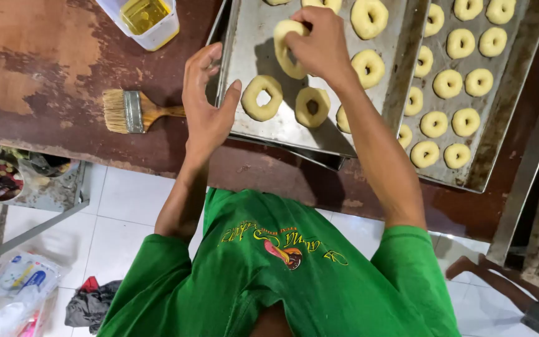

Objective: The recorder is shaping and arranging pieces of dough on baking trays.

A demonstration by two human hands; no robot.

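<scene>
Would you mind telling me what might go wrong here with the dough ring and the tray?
The raw dough ring pinched in the right hand may stretch out of shape. The near tray overhangs the table edge, steadied by the left hand, so it might tip.

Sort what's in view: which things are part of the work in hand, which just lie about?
In use: right hand holding a dough ring; left hand on the near tray; full tray.
Lying about: brush, oil tub, rag.
</scene>
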